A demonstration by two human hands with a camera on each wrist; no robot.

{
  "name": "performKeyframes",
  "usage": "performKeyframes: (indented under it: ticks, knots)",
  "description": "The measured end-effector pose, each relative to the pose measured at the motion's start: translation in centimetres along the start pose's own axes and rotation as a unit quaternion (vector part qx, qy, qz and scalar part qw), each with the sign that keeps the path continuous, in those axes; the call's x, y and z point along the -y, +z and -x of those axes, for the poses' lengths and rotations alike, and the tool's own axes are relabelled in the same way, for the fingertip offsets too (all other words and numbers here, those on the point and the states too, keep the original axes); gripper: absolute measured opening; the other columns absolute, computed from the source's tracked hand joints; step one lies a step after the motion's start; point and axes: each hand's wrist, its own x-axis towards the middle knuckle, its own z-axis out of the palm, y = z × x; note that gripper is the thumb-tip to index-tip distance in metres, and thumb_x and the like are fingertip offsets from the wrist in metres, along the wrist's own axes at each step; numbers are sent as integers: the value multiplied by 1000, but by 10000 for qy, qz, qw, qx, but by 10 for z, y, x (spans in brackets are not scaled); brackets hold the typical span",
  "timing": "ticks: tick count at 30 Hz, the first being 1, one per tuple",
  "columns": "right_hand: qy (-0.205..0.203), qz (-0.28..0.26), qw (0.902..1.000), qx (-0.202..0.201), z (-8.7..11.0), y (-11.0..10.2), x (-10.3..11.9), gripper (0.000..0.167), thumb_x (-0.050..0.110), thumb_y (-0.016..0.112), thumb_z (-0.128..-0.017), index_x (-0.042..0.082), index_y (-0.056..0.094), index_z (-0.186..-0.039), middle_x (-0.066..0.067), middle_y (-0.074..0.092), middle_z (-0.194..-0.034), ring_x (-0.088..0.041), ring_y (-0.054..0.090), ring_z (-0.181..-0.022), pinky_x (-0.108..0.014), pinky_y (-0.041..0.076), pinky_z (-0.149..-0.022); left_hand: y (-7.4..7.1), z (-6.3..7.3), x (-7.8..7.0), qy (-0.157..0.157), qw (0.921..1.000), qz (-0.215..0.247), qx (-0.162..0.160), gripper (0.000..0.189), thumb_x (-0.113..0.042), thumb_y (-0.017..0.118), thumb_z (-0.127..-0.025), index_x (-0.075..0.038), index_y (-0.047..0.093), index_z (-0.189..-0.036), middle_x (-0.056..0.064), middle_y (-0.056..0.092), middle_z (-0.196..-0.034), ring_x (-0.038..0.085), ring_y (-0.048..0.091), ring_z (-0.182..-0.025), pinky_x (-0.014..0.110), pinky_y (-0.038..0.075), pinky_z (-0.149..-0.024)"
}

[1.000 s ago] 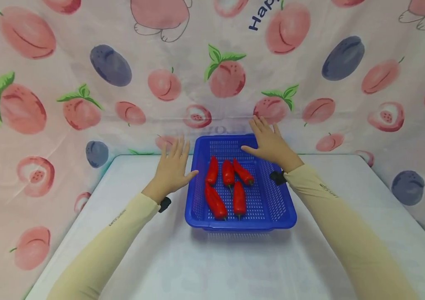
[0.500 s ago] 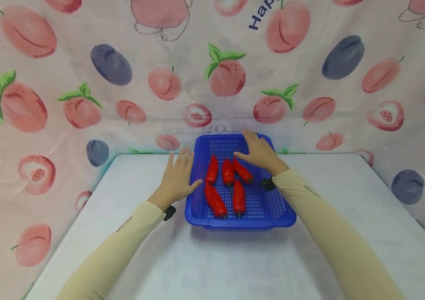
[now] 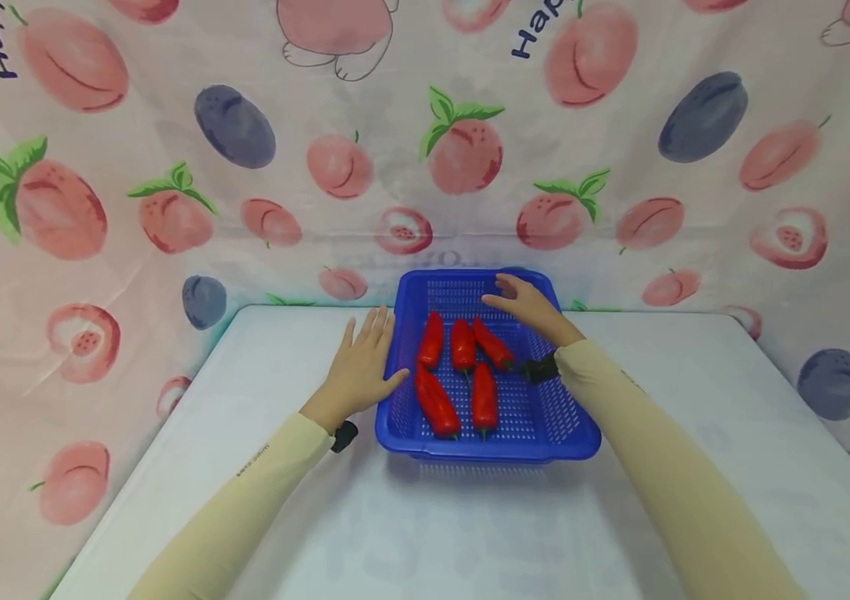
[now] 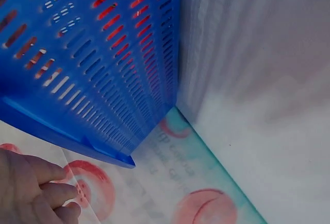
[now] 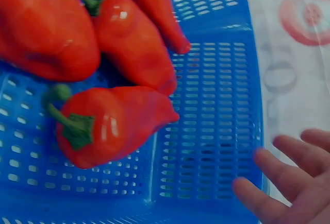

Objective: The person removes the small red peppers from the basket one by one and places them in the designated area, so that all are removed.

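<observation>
Blue basket: It stands on the white table (image 3: 305,517) towards the far side, in front of the fruit-print cloth (image 3: 402,179); the blue basket (image 3: 488,452) has its long sides to left and right.
Red peppers: All five red peppers (image 3: 484,402) lie on the basket floor, left and middle, three in the far row and two nearer you. The far-right pepper (image 3: 493,343) slants, its stem end towards the near right.
Left hand: Your left hand (image 3: 356,367) lies along the outside of the left rim, fingers extended and thumb pointing across it. It has hold of nothing; you cannot tell from here whether the thumb touches.
Right hand: Your right hand (image 3: 532,308) is over the far right corner, fingers loosely bent, gap wide, nothing between them. Contact with the far rim cannot be told.
Step in hand: This looks like reaching in and placing your hands at the basket, with no pepper or rim gripped yet.
Next move: If you go for the rim, curl both hands round it evenly and keep it level, since the loose peppers would probably roll.
</observation>
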Motion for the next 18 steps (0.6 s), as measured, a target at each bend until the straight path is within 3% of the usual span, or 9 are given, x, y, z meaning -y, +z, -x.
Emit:
performKeyframes:
  ticks: [3, 7, 12, 18]
  knots:
    - [115, -626, 9972, 391, -2, -9, -4, 69, 33, 54, -93, 1, 25, -147, -21, 36, -148, -36, 34, -138, -52, 29, -113, 0, 1, -2, 57, 10000, 24, 50, 85, -45, 51, -90, 1, 12, -149, 17, 11, -158, 31, 7, -148, 53, 2, -119]
    - [299, -1157, 9857, 1186, -10, -20, -6, 61, 23, 53, -94, -3, 30, -144, -26, 37, -146, -41, 37, -134, -54, 30, -111, -2, 2, -3, 160, 9998, 132, 26, 83, -43, 53, -90, 2, 14, -149, 17, 12, -157, 31, 8, -147, 52, 2, -119]
    - [622, -1184, 9699, 2033, -21, -27, -7, 56, 15, 51, -95, -7, 30, -143, -25, 37, -146, -41, 38, -133, -52, 33, -110, -1, 2, -3, 188, 9997, 167, 47, 81, -40, 52, -91, 2, 14, -149, 18, 13, -157, 32, 10, -147, 52, 3, -119]
    - [1097, -1086, 9584, 2402, -31, -26, -9, 55, 12, 48, -97, -11, 27, -143, -25, 37, -145, -37, 38, -135, -50, 33, -111, 3, 3, -5, 153, 9994, 267, 166, 77, -36, 49, -93, 2, 14, -149, 18, 13, -157, 32, 9, -147, 52, 2, -119]
